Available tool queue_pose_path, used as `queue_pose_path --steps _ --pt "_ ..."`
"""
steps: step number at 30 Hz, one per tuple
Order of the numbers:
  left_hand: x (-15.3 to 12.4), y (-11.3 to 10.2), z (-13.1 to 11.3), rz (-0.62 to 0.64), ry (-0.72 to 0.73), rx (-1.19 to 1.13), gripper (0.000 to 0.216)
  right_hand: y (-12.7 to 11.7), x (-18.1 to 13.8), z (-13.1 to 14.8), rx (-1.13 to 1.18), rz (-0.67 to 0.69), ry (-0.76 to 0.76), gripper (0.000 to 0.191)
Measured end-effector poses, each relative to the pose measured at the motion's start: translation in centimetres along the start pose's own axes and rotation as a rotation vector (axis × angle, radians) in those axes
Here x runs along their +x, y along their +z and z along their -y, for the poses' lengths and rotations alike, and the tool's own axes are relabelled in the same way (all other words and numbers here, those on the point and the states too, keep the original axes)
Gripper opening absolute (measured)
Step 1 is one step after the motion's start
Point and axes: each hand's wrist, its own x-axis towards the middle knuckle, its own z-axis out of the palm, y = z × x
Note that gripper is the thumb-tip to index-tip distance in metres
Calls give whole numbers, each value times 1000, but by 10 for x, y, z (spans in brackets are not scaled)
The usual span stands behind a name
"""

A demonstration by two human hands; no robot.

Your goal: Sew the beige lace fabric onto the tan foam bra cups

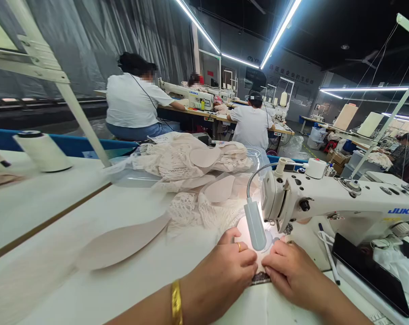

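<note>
My left hand (222, 268), with a gold ring and bracelet, has its fingers curled closed on a piece of pale beige fabric (260, 264). The thumb and fingers of my right hand (294, 273) pinch the right side of that same piece, close by the needle area of a white JUKI sewing machine (346, 201). A dark strip shows at the near edge of the fabric, between my hands. Over them hangs a grey gooseneck lamp (255, 225), lighting the cloth. The needle and presser foot are mostly hidden.
Lace garments with pale cups (173, 158) are heaped behind my hands. To the left lies a long beige pad (123, 243), and farther off a thread cone (43, 151). A black phone (369, 273) rests at right. Co-workers (135, 99) sit at machines ahead.
</note>
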Motion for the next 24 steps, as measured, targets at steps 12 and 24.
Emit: queue_pose_path --steps 12,24 --pt "4 19 19 29 -73 90 22 11 7 -10 -175 -56 48 16" --pt "10 18 21 170 -259 74 15 12 1 -27 -317 -91 31 23"
